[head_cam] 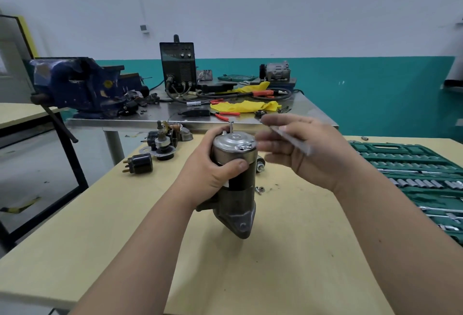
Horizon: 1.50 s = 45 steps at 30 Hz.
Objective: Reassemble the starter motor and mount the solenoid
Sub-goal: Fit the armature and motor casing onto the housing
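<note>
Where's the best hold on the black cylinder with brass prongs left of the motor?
Take the black cylinder across its curved body, probably from above. It lies on its side on the table with the brass prongs sticking out left, so keep fingers off that end.

Left grip (208, 171) wrapped round starter motor (236, 204), thumb forward, right grip (308, 156) raised alongside, blurred, holding thin metal piece (292, 139)

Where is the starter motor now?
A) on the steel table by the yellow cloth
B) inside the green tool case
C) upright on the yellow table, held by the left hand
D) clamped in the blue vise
C: the starter motor stands upright on the yellow table, silver cap on top, and the left hand grips it.
</note>
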Available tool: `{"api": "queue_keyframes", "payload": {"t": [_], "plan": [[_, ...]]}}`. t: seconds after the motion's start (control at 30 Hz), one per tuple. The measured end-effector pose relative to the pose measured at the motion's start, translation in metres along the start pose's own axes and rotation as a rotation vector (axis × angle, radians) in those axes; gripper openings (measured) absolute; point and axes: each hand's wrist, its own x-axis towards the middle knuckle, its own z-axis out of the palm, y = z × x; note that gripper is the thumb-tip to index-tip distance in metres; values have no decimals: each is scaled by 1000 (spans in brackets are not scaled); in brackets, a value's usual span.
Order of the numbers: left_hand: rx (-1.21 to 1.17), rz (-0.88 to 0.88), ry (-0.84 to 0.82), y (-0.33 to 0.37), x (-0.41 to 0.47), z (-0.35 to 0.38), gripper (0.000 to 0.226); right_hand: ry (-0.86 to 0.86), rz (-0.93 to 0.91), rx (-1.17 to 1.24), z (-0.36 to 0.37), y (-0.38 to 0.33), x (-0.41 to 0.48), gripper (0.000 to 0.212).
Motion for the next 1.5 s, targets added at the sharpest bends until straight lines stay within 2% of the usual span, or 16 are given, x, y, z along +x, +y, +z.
{"api": "queue_keyframes", "payload": {"t": [0.07,0.13,0.2,0.27,0.43,0.5,0.6,0.7,0.87,1.0,1.2,1.27,1.33,1.4,1.5], "plan": [[12,19,-1,0,0,3,64,-51,-38,109,11,-1,-1,22],[16,31,4,-1,1,4,62,63,-152,-206,17,1,2,16],[10,24,6,-2,1,3,62,173,-289,-536,21,0,4,20],[4,17,9,-4,1,1,64,172,-345,-609,25,-4,7,23],[-5,19,21,-5,1,-1,66,119,-337,-846,35,-2,16,20],[4,23,18,-4,1,0,63,135,-356,-849,36,1,19,21],[16,30,23,-4,1,1,59,187,-389,-707,33,3,21,21],[7,31,31,-6,2,0,60,161,-390,-614,35,6,22,21],[4,39,22,-5,1,1,62,130,-449,-616,39,12,21,21],[-11,42,7,-3,1,2,62,171,-516,-723,37,9,19,21],[-15,45,0,-4,1,1,60,109,-452,-926,35,16,11,16],[-15,29,3,-5,1,0,61,123,-452,-1005,32,6,12,31],[-11,18,8,-5,2,0,61,126,-495,-947,33,-11,14,42],[0,16,4,-5,3,0,60,110,-552,-901,39,-25,17,36],[7,21,-7,-3,3,1,61,69,-607,-990,51,-29,20,28]]}}
